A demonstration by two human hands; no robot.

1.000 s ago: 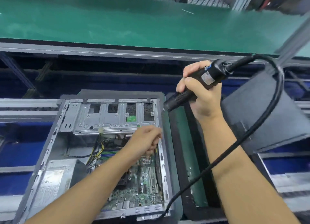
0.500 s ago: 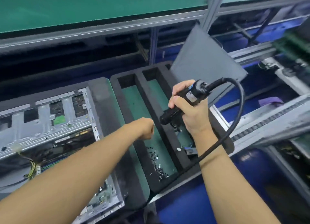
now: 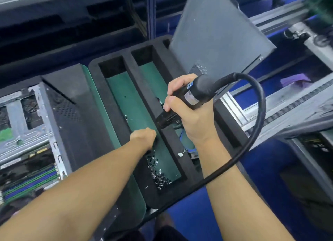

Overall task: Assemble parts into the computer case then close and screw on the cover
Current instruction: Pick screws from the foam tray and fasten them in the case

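While the left hand [image 3: 144, 138] reaches down into the left compartment of the black foam tray [image 3: 142, 91], its fingers are tucked beneath it out of my sight, so I cannot tell whether they pinch anything or hang loose. It sits at the middle of that long compartment, over the green floor. Just nearer, a heap of small dark screws [image 3: 158, 175] fills the compartment's near end, and a few strays lie farther up the floor.

The right hand [image 3: 187, 118] is wrapped round the black screwdriver [image 3: 194, 94], fingers over the top of the barrel and thumb along the near side. The tool is tilted, with its nose pointing down and left, close to the divider between the two compartments and just above the left hand. A thick black cable [image 3: 259, 118] leaves the tool's rear end, loops out to the right, then sweeps back across the right forearm toward the tray's near edge.

In the right compartment, partly behind the right hand, blue wires [image 3: 182, 134] and a small white piece [image 3: 180, 154] lie on the floor.

The case [image 3: 36, 136] lies open on its side to the left of the tray, with its metal frame and board slots showing. The grey cover [image 3: 216, 35] is off the case, standing tilted at the tray's far right corner. Beyond it, to the right, a purple cloth [image 3: 295, 79] rests on the conveyor frame.
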